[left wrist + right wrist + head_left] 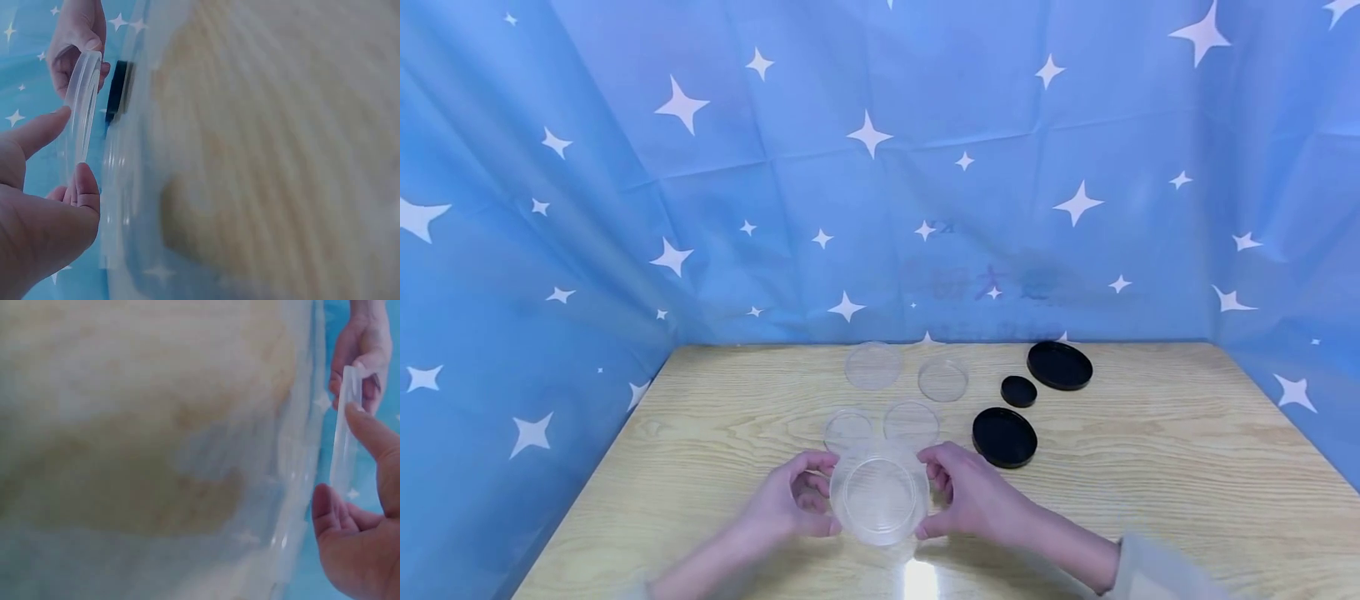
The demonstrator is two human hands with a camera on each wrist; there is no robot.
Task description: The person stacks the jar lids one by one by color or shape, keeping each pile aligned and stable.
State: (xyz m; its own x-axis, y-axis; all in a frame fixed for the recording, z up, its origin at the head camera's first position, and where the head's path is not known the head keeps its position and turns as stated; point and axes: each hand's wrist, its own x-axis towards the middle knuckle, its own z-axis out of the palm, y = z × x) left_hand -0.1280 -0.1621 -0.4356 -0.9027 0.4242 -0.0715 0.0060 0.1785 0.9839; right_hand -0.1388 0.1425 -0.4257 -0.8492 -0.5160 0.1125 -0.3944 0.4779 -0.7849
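Hand, left [782,500]: one, thumb and fingers curled, pinching the left edge of the held dish. Small transparent dish [848,431]: one, on the table [1187,467], just beyond the left fingertips. Rear transparent dish [873,366]: one, by the table's far edge. Held dish [880,500]: one, round, transparent, between the two hands and apparently raised off the table; an inner ring shows — whether a single piece or two nested cannot be told. Middle transparent dish [912,425]: one, on the table just beyond the held dish. Outer transparent dish [943,379]: one, farther back. Hand, right [973,496]: one, thumb and fingers curled, pinching the right edge opposite. Black dishes: three, a near one [1005,437], a small one [1018,391], a far one [1060,365], all on the table.

Step in hand, by judgement: two-handed handling of the held dish, ahead of any placing or fitting. Next move, likewise judged: calls for matched, light pressure at both edges — smooth plastic would probably slip or tilt under an uneven pinch.
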